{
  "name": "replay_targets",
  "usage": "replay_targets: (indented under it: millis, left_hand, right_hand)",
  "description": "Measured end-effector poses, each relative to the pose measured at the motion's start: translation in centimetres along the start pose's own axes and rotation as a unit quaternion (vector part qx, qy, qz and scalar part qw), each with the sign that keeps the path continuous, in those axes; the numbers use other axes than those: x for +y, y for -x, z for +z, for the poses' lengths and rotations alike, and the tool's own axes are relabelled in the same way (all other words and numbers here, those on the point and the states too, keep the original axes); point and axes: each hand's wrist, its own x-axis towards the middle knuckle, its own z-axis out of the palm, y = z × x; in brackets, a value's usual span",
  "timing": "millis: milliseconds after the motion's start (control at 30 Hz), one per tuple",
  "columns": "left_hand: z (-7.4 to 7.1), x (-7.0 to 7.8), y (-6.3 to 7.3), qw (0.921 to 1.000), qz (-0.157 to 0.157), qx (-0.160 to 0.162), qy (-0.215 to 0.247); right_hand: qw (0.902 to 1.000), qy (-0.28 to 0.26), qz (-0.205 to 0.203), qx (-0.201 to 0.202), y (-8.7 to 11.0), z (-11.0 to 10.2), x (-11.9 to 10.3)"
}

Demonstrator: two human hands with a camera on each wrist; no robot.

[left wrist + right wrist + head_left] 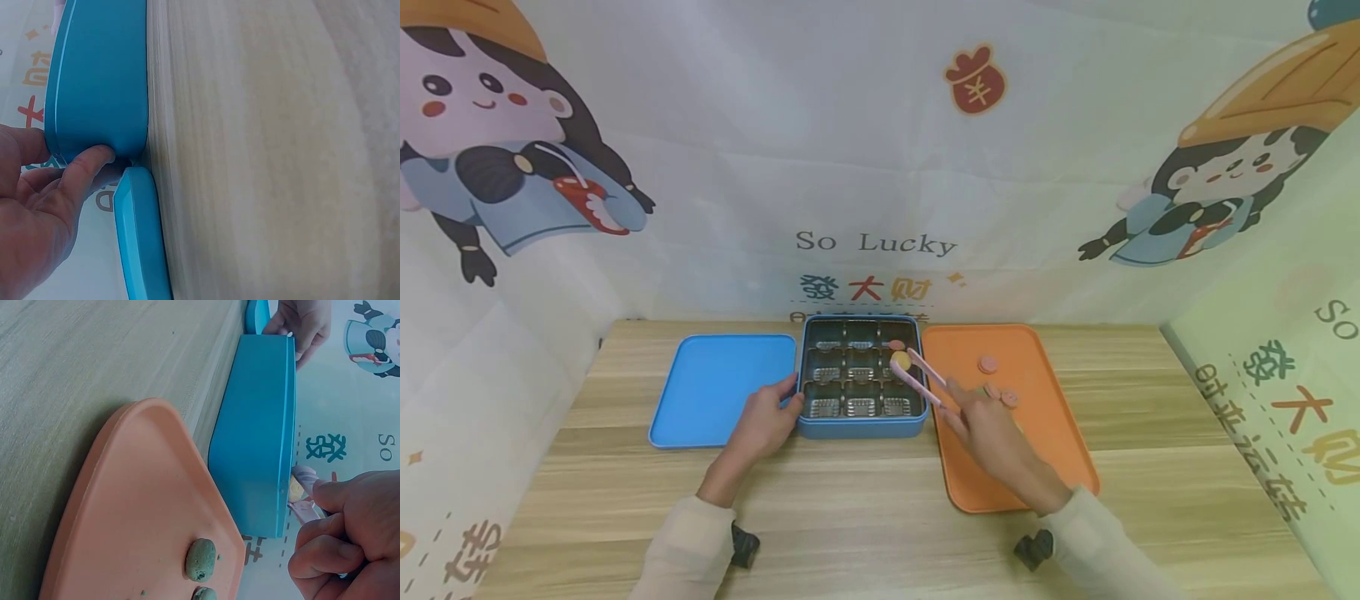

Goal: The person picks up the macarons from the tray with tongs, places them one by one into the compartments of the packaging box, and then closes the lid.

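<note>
My right hand (pixel 988 425) holds pale pink tongs (pixel 925 392), which pinch a yellow macaron (pixel 900 360) over the right side of a blue box (pixel 861 429). The box has a dark tray of square compartments, and a pink macaron (pixel 896 345) sits in the far right one. My left hand (pixel 769 417) grips the box's left edge, its fingers at the rim and side wall, as the left wrist view shows. On the orange tray (pixel 970 479) lie pink macarons (pixel 988 364) and green macarons (pixel 200 559), partly hidden by my right hand in the head view.
A flat blue lid (pixel 722 383) lies left of the box, close against it. All stand on a wood-grain table (pixel 865 517). A printed cloth backdrop (pixel 760 167) rises right behind the box and along both sides.
</note>
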Motion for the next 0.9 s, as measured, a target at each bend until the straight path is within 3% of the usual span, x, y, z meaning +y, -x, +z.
replay_targets:
  millis: [700,900]
  left_hand:
    - [0.1,-0.1,0.0,0.9999,0.005,0.008,-0.005]
    - [0.1,0.0,0.0,1.0000,-0.001,0.003,-0.001]
  right_hand:
    - [0.9994,-0.034,0.009,0.004,0.2,-0.1,0.3]
    - [0.9989,-0.031,0.013,0.031,0.4,-0.5,1.3]
